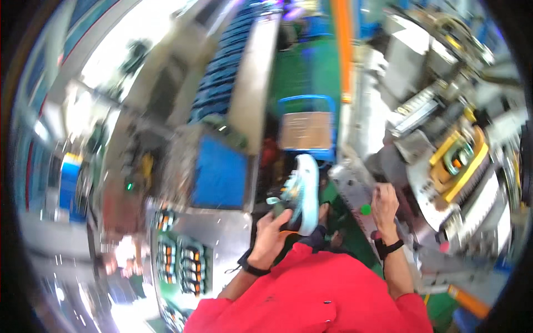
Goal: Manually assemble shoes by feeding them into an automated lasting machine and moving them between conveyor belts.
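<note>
In front of my red shirt, my left hand (269, 238) grips a shoe (307, 191) by its dark upper. The shoe's pale blue-white sole is turned to the right, with a bit of orange by the upper. To the right, my right hand (384, 206) is at the edge of a grey machine panel (350, 186), beside a round green button (366, 209). A red button (376, 235) sits near that wrist. The right fingers look bent but are blurred; I cannot make out whether they touch the panel or hold anything.
On the left, a metal table (225, 230) bears rows of dark and orange parts (191, 266), beside a blue pad (219, 172). Ahead are a blue roller conveyor (227, 66) and a blue cart (306, 99) with a cardboard box (305, 130). Machinery with a yellow fixture (482, 147) stands right.
</note>
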`<action>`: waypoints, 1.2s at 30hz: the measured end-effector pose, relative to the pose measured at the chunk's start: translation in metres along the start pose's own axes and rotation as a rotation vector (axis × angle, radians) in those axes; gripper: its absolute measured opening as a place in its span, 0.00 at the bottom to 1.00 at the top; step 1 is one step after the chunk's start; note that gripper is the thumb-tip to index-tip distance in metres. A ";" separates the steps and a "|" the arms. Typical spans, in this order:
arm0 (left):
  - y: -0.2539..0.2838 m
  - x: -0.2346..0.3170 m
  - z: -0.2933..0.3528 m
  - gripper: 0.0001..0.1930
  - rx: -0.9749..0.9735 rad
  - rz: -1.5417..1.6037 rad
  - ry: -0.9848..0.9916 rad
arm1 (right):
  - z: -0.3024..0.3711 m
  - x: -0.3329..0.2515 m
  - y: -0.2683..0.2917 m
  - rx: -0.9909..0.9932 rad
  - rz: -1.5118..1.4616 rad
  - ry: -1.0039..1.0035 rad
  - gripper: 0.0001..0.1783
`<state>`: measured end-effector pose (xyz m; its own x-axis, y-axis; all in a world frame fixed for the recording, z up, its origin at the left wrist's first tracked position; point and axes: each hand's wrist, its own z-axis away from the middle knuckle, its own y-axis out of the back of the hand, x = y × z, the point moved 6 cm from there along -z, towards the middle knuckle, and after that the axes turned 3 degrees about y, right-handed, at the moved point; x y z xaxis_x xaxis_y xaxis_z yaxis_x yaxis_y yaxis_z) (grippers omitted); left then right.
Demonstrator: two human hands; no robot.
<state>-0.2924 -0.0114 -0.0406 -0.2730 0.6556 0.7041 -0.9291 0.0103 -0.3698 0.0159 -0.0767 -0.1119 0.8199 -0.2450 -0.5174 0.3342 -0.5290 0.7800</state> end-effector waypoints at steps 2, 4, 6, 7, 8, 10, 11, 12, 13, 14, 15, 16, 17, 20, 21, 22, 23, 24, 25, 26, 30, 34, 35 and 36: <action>0.010 -0.013 0.016 0.14 -0.023 0.102 0.079 | 0.034 0.035 -0.067 -0.143 0.050 0.029 0.07; 0.037 -0.026 0.025 0.15 0.001 0.136 0.067 | 0.052 0.074 -0.111 -0.112 -0.039 0.054 0.08; 0.073 -0.037 0.038 0.14 0.079 0.163 0.027 | 0.057 0.080 -0.122 -0.112 -0.169 0.100 0.10; 0.088 -0.029 0.055 0.14 0.164 0.140 0.012 | 0.051 0.067 -0.120 -0.210 -0.045 0.049 0.11; 0.107 -0.031 0.063 0.14 0.216 0.195 -0.006 | 0.046 0.064 -0.116 -0.190 0.003 0.111 0.11; 0.143 -0.035 0.075 0.14 0.328 0.333 -0.057 | 0.023 0.044 -0.100 -0.075 -0.020 0.161 0.10; 0.160 -0.036 0.081 0.14 0.381 0.410 -0.081 | -0.001 0.023 -0.088 -0.087 -0.018 0.123 0.11; 0.176 -0.030 0.092 0.14 0.473 0.430 -0.079 | -0.026 0.000 -0.080 -0.041 -0.067 0.210 0.12; 0.200 -0.031 0.100 0.13 0.514 0.467 -0.113 | -0.055 -0.029 -0.071 0.003 -0.123 0.299 0.12; 0.234 -0.045 0.100 0.12 0.541 0.469 -0.130 | -0.081 -0.076 -0.057 0.012 -0.199 0.339 0.11; 0.258 -0.041 0.103 0.12 0.565 0.463 -0.142 | -0.108 -0.129 -0.047 0.021 -0.275 0.369 0.11; 0.275 -0.041 0.106 0.11 0.556 0.589 -0.190 | -0.132 -0.177 -0.042 0.043 -0.363 0.479 0.11; 0.299 -0.040 0.107 0.11 0.576 0.621 -0.206 | -0.154 -0.228 -0.035 0.066 -0.448 0.591 0.12; 0.368 -0.016 0.119 0.10 0.670 0.699 -0.325 | -0.183 -0.429 -0.024 0.006 -0.396 0.907 0.16; 0.392 -0.005 0.128 0.10 0.724 0.705 -0.352 | -0.182 -0.501 -0.029 -0.078 -0.387 0.986 0.17; 0.421 0.003 0.132 0.11 0.763 0.698 -0.386 | -0.171 -0.575 -0.029 -0.036 -0.379 1.164 0.19; 0.453 0.007 0.136 0.12 0.814 0.694 -0.418 | -0.156 -0.646 -0.034 0.000 -0.384 1.345 0.21; 0.493 0.006 0.131 0.13 0.834 0.725 -0.474 | -0.142 -0.709 -0.039 0.037 -0.339 1.469 0.24; 0.529 0.006 0.126 0.15 0.855 0.754 -0.524 | -0.129 -0.765 -0.046 0.073 -0.294 1.589 0.26; 0.557 0.020 0.125 0.14 0.911 0.749 -0.528 | -0.120 -0.813 -0.055 0.082 -0.252 1.695 0.28; 0.699 0.051 0.096 0.12 1.027 0.732 -0.517 | -0.092 -0.979 -0.113 0.126 -0.006 1.997 0.39; 0.845 0.046 0.067 0.24 1.281 0.640 -0.520 | -0.061 -1.113 -0.208 0.154 0.106 2.113 0.49; 0.883 0.036 0.054 0.27 1.375 0.554 -0.498 | -0.053 -1.141 -0.230 0.205 0.151 2.131 0.50; 0.903 0.051 0.047 0.29 1.468 0.391 -0.430 | -0.046 -1.160 -0.248 0.260 0.224 2.135 0.52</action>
<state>-1.1571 -0.0045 -0.3105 -0.3545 0.1847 0.9166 -0.1393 -0.9798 0.1435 -0.9968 0.3764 0.3115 0.0233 0.6375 0.7701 0.2816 -0.7433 0.6068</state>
